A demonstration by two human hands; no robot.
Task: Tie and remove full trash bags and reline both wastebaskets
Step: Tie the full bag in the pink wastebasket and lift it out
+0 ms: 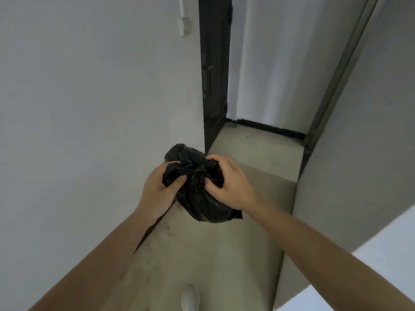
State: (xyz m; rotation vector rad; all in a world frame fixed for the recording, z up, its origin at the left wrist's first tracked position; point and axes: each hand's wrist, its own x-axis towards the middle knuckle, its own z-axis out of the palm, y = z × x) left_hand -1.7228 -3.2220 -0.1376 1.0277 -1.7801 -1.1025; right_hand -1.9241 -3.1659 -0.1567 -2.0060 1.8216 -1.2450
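Fingers (177, 180) of the left hand (160, 191) and the right hand (226, 185) pinch the bunched top of a black trash bag (197, 198), held above the floor (224, 254). It has no words.

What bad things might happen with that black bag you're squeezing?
The black trash bag hangs in the air, held only by its bunched top between the left hand and right hand. If the knot isn't tight, rubbish may spill on the floor. Thin plastic might also tear under the pulling fingers.
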